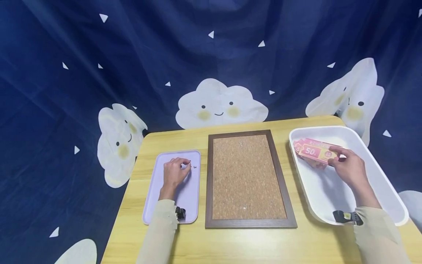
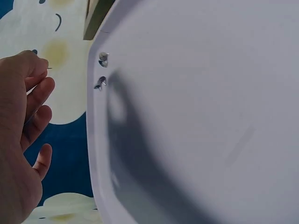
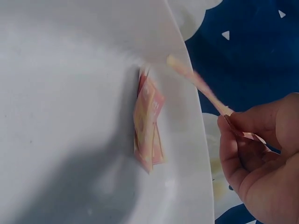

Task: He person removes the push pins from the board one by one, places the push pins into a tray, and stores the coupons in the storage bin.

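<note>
Nearest the camera, two beige sleeves are reaching out over the light wooden table [image 1: 230,242], each wrist carrying a small black clip-on camera. Between the arms a brown-framed rectangular cork board [image 1: 245,178] is lying flat on the table.

The left hand [image 1: 174,173] is hovering over the flat lilac plastic tray [image 1: 189,198] left of the board, its fingers curling together; in the left wrist view a thin pin shaft [image 2: 48,68] is sticking out from between thumb and forefinger, so the hand is pinching a pushpin. Two small metal pushpins [image 2: 101,70] are lying on the tray just beyond the fingertips, near its far rim.

The right hand [image 1: 349,167] is working inside the deep white plastic tub [image 1: 382,172] on the right side of the board. Its thumb and fingers are pinching one end of a pink and yellow paper coupon marked 50 [image 1: 313,150], holding it lifted above the tub floor. In the right wrist view, a small pile of similar pink coupons [image 3: 147,126] is lying in the tub against its wall.

Behind the table, a dark blue cloth backdrop with white smiling clouds [image 1: 219,104] is hanging.
</note>
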The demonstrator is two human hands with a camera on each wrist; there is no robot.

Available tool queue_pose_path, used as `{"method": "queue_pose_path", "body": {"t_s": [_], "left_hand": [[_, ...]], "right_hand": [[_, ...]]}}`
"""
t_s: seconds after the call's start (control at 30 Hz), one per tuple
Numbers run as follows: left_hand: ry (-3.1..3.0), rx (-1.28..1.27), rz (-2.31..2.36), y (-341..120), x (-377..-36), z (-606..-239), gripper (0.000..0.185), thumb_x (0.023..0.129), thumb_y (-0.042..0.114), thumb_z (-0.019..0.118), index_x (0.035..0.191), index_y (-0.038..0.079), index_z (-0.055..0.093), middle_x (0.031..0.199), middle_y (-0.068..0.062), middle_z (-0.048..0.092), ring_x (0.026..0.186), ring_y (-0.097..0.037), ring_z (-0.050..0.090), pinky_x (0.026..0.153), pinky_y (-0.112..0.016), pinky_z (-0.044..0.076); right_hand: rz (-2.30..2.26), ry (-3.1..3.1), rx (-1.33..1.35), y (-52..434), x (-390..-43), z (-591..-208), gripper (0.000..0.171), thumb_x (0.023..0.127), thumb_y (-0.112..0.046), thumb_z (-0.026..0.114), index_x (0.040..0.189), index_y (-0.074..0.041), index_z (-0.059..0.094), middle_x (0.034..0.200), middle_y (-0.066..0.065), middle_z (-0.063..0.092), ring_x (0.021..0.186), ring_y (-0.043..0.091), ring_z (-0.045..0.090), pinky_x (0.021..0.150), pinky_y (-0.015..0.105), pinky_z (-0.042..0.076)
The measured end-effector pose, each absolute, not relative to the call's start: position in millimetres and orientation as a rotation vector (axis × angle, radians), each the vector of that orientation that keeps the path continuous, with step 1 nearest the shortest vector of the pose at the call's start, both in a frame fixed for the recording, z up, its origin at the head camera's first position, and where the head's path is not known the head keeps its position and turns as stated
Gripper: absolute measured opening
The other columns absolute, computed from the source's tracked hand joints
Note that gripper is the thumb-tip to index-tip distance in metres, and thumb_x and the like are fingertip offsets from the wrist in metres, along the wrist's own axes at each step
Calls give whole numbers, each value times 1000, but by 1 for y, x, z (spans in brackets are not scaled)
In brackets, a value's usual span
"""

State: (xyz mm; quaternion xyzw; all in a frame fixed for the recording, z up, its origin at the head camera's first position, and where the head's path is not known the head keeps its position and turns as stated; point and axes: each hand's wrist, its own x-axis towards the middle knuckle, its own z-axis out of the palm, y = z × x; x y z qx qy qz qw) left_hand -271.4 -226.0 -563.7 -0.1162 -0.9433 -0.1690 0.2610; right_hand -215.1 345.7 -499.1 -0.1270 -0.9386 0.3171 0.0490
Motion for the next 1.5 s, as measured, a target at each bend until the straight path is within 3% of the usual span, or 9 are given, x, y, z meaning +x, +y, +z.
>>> {"method": "queue_pose_path", "body": {"t_s": [0.23, 0.47, 0.57, 1.13, 1.5], "left_hand": [[-2584, -281, -458, -230, -272, -568, 9, 70, 27, 67, 74, 21, 71, 74, 5, 69, 65, -15, 60, 60, -35, 42], [-2620, -244, -466, -232, -272, -572, 9, 70, 27, 67, 76, 23, 71, 76, 6, 69, 70, -17, 62, 64, -37, 43], [-2645, -230, -469, -233, -272, -575, 9, 71, 29, 67, 77, 24, 71, 77, 6, 69, 72, -17, 62, 65, -37, 43], [-2688, -171, -480, -232, -267, -579, 8, 71, 28, 69, 78, 25, 70, 80, 6, 69, 76, -16, 62, 71, -36, 45], [-2721, -137, -478, -233, -268, -586, 10, 72, 29, 69, 80, 25, 71, 83, 4, 69, 78, -18, 63, 68, -39, 45]], "right_hand": [[1010, -2881, -392, 352, -218, -504, 46, 79, -15, 57, 125, -8, 50, 117, 28, 50, 93, 32, 55, 52, 21, 40], [1020, -2896, -383, 359, -222, -513, 44, 80, -16, 57, 123, -7, 51, 109, 27, 55, 72, 1, 48, 51, 22, 40], [1034, -2907, -401, 362, -222, -517, 45, 80, -17, 57, 124, -7, 51, 108, 27, 56, 70, -3, 46, 52, 21, 39], [988, -3012, -332, 367, -228, -535, 47, 78, -19, 57, 121, -1, 51, 94, 26, 61, 68, 16, 53, 54, 23, 36], [998, -3152, -271, 373, -229, -541, 51, 78, -19, 58, 122, 4, 47, 110, 34, 49, 86, 39, 52, 61, 28, 36]]}}
